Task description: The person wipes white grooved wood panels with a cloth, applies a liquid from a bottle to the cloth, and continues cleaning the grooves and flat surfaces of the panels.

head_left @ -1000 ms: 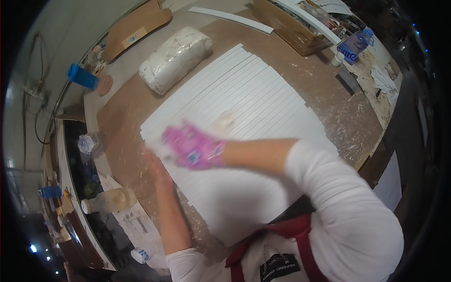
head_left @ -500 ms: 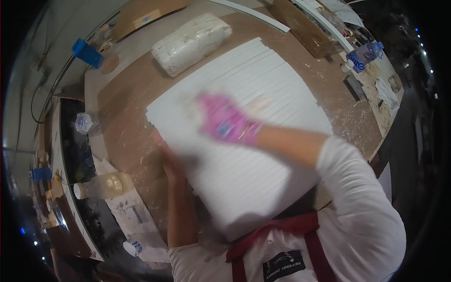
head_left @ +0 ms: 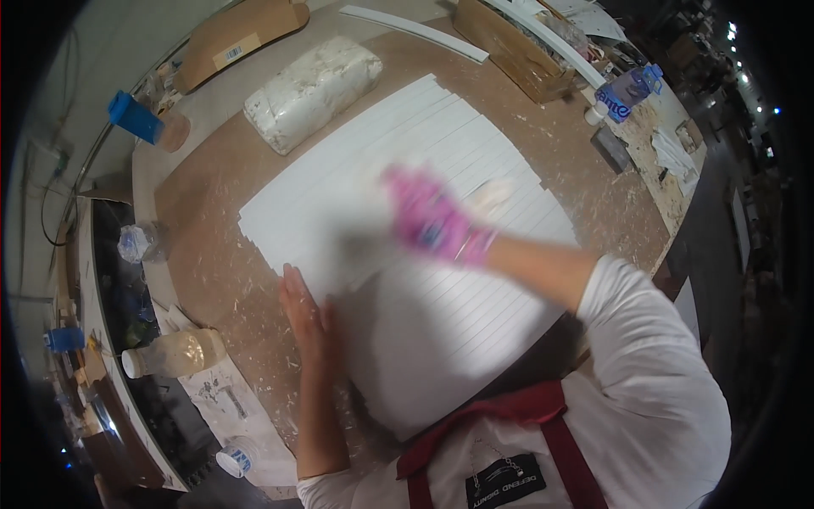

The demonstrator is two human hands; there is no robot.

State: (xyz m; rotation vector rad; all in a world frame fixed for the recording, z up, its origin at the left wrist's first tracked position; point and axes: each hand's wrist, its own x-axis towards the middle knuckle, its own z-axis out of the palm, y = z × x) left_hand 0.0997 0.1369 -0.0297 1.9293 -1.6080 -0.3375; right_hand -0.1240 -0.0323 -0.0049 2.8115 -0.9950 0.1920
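Note:
A large white panel (head_left: 475, 314) made of narrow parallel strips with stepped edges lies on the brown work board. Over its middle is my right hand (head_left: 432, 216) in a pink glove, blurred by motion. Its fingers are bent around a pale, smeared thing that I cannot make out. Bare and open, my left hand (head_left: 307, 316) rests along the panel's left edge with its fingers stretched out. A small cream-coloured piece (head_left: 492, 195) lies on the panel, just beyond the right wrist.
Beyond the panel sits a white plastic-wrapped block (head_left: 314, 93). A blue-capped container (head_left: 136, 117) stands at the far left, and a bottle of yellowish liquid (head_left: 182, 352) lies at left. At right are a purple bottle (head_left: 627, 89), a dark block (head_left: 610, 148) and a cardboard box (head_left: 513, 51).
My right hand has moved a little to the right over the panel, still blurred. My left hand stays at the left edge. The whole view has shifted slightly.

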